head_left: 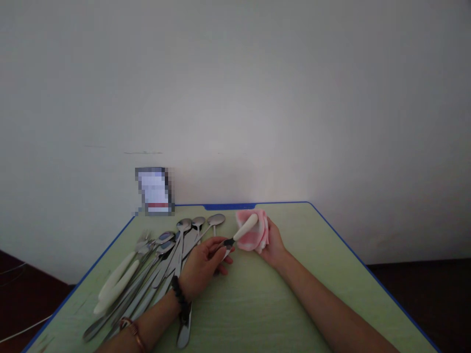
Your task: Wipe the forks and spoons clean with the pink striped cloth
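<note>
My left hand (203, 262) pinches the metal end of a white-handled utensil (243, 230), fingers closed on it. My right hand (274, 241) holds a bunched pink and white cloth (257, 234) that touches the white handle. Both hands hover just above the green table (309, 274) near its far middle. A dark bead bracelet sits on my left wrist.
Several metal spoons (191, 228) and forks lie fanned out on the left of the table, with two white-handled pieces (117, 282) at the far left. A blurred small box (154, 191) stands at the back by the white wall. The table has a blue rim (342, 235).
</note>
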A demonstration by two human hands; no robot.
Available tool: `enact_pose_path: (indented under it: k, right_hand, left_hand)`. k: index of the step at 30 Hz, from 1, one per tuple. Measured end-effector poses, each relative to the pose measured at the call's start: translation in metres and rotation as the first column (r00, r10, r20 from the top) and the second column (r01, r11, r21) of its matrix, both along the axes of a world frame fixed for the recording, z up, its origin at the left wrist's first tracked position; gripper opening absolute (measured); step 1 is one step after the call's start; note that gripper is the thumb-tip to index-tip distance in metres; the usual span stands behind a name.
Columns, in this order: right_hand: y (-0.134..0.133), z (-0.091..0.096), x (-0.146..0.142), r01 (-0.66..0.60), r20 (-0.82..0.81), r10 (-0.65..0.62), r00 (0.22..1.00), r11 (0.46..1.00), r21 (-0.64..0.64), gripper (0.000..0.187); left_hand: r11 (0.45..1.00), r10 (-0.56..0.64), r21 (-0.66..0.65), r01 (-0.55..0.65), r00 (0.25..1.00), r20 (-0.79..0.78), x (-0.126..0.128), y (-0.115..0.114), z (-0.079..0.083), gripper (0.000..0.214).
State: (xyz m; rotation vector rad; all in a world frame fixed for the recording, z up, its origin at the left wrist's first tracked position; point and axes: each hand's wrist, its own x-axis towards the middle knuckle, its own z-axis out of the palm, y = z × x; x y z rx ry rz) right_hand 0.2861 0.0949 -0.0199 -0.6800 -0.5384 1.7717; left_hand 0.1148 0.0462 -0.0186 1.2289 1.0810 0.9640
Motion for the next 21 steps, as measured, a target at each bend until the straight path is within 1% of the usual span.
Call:
enact_pose_path:
  k: [4, 7, 10, 13, 15, 16, 18, 19, 20, 21]
  right_hand:
    - [-0.005, 0.001, -0.003, -0.124, 0.043, 0.122, 0.992, 0.991, 0.047, 0.035]
    - [-0.006, 0.000, -0.006, -0.162, 0.078, 0.157, 0.985, 0.984, 0.068, 0.036]
    - [-0.005, 0.000, -0.005, -0.181, 0.104, 0.174, 0.979, 0.981, 0.063, 0.042]
    - [-0.007, 0.003, -0.001, -0.255, 0.077, 0.251, 0.965, 0.966, 0.040, 0.059]
    - [-0.010, 0.005, 0.001, -0.281, 0.055, 0.278, 0.959, 0.958, 0.061, 0.067]
    - [-0.012, 0.005, 0.001, -0.272, 0.060, 0.267, 0.962, 0.958, 0.088, 0.064]
    - [-0.013, 0.002, 0.001, -0.237, 0.107, 0.223, 0.969, 0.960, 0.151, 0.044]
    - [-0.013, 0.000, 0.000, -0.225, 0.137, 0.203, 0.969, 0.960, 0.169, 0.033]
    - [-0.013, -0.002, -0.001, -0.215, 0.154, 0.189, 0.970, 0.961, 0.177, 0.025]
    - [-0.013, -0.004, -0.002, -0.207, 0.155, 0.181, 0.971, 0.963, 0.174, 0.022]
  left_hand:
    - [0.997, -0.067, 0.019, 0.069, 0.994, -0.087, -0.001, -0.001, -0.002, 0.029]
    - [0.995, -0.090, 0.017, 0.094, 0.986, -0.141, 0.000, -0.002, -0.002, 0.027]
    - [0.996, -0.079, 0.017, 0.082, 0.989, -0.124, 0.001, -0.003, -0.001, 0.027]
    - [0.999, -0.048, 0.009, 0.049, 0.996, -0.069, 0.002, -0.003, -0.001, 0.029]
    - [1.000, -0.026, 0.003, 0.026, 0.999, -0.037, 0.001, -0.002, -0.001, 0.030]
    - [1.000, -0.019, 0.002, 0.019, 0.999, -0.027, 0.001, -0.002, -0.001, 0.031]
    - [1.000, -0.009, 0.005, 0.009, 1.000, -0.015, 0.001, -0.002, -0.001, 0.031]
    - [1.000, -0.007, 0.008, 0.007, 1.000, -0.012, 0.001, -0.002, -0.001, 0.031]
    - [1.000, -0.007, 0.012, 0.008, 1.000, -0.008, 0.001, -0.002, -0.001, 0.032]
    - [1.000, -0.009, 0.016, 0.009, 1.000, -0.003, 0.001, -0.002, 0.000, 0.032]
